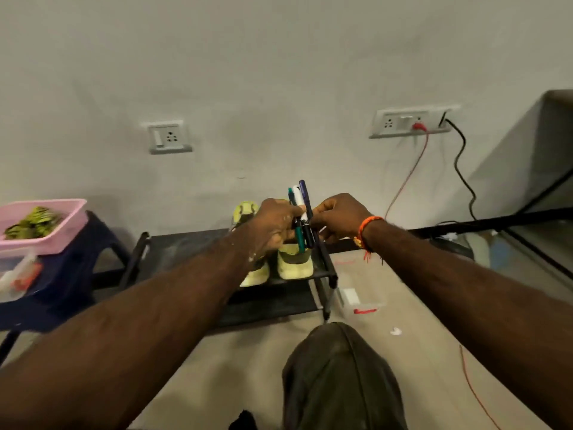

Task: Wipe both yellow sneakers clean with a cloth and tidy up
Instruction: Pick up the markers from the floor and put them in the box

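Yellow sneakers [294, 263], side by side on black shoe rack [186, 246] against wall, directly beneath both hands. Probably light, soft in the upper, firmer at the pale sole; best taken at heel collar or pinched across the tongue, one per hand. Left hand [276, 223] curled around bundle of pens [300, 217], held upright above the sneakers. Right hand [336, 217] closed too, fingertips pinching the same bundle from the other side. Pens smooth and thin, likely to slip apart unless squeezed together near the middle. No wiping cloth identifiable in either hand. Pink basket [66, 223] with green-and-black contents on blue stool [71, 274], well apart to the left. Sneakers look set away already, tidying seemingly in progress.
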